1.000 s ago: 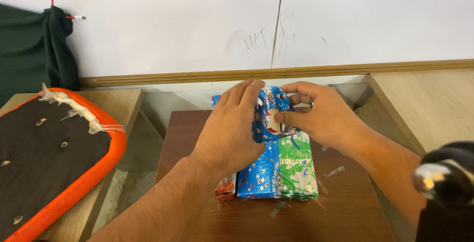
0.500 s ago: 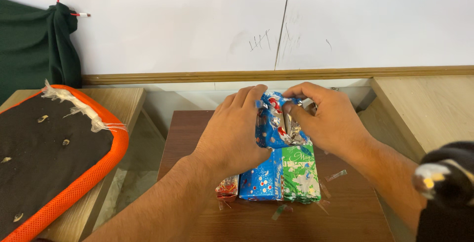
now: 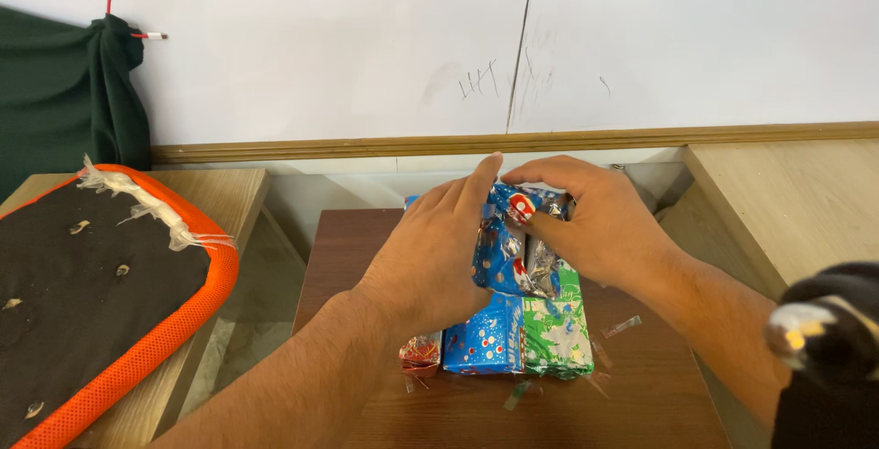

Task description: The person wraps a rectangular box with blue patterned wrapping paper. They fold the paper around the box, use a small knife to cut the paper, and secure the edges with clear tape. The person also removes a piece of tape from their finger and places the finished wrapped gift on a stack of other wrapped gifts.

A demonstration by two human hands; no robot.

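Note:
My left hand (image 3: 430, 248) and my right hand (image 3: 591, 220) both grip a small parcel in shiny blue wrapping paper (image 3: 513, 248), its loose foil end folded between my fingers. The parcel is held just above a row of wrapped boxes on a dark brown table (image 3: 348, 238): a blue box (image 3: 483, 339), a green box (image 3: 555, 332) to its right, and a red one (image 3: 419, 352) peeking out under my left wrist.
Scraps of tape and foil (image 3: 621, 326) lie on the table around the boxes. An orange-rimmed black seat pad (image 3: 101, 293) rests on a light wooden table at the left. A light wooden surface (image 3: 778, 202) stands at the right. A black object (image 3: 824, 348) sits at the bottom right.
My right fingers have closed further over the parcel's foil end, pressing it down. Both hands have shifted slightly lower and closer together.

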